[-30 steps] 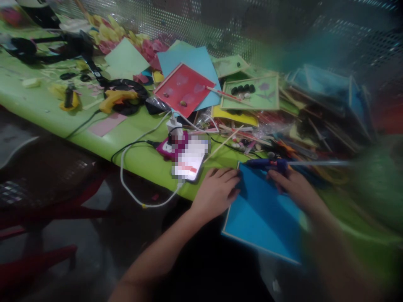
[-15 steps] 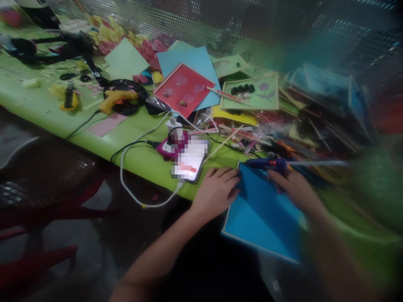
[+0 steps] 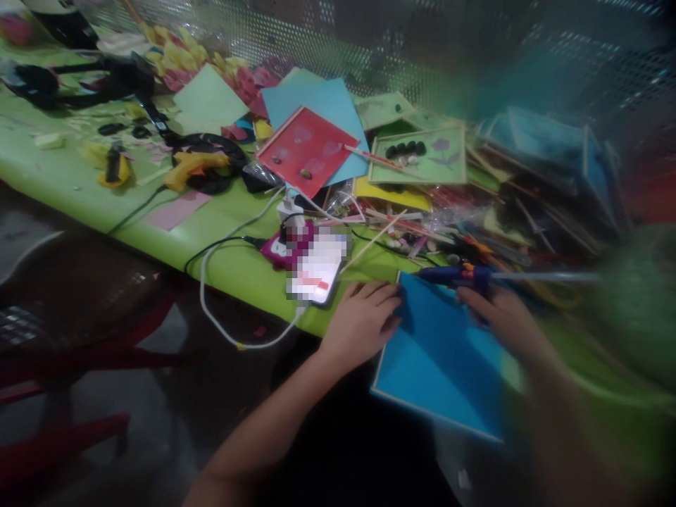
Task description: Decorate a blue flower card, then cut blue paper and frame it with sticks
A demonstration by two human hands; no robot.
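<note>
A blue board (image 3: pixel 433 366) with thin wooden strips along its left and near edges extends over the table's front edge. My left hand (image 3: pixel 363 317) grips its left edge near the far corner, fingers curled over the rim. In my right hand (image 3: pixel 499 313) is a dark blue hot glue gun (image 3: pixel 470 277), fingers wrapped round the handle. Its nozzle points left, just over the board's far edge. From its back sticks a long pale glue stick (image 3: pixel 549 277). The right hand's lower fingers are partly hidden, and its forearm is blurred.
Left of the board, a lit phone (image 3: pixel 320 267) lies by a purple power strip (image 3: pixel 277 250) with cables. Behind are a red framed card (image 3: pixel 311 151), a green framed card (image 3: pixel 443 158), and loose sticks (image 3: pixel 374 239). A yellow glue gun (image 3: pixel 193 169) lies farther left.
My right hand and the glue gun have shifted a little to the right along the board's far edge. My left hand and the board have stayed put.
</note>
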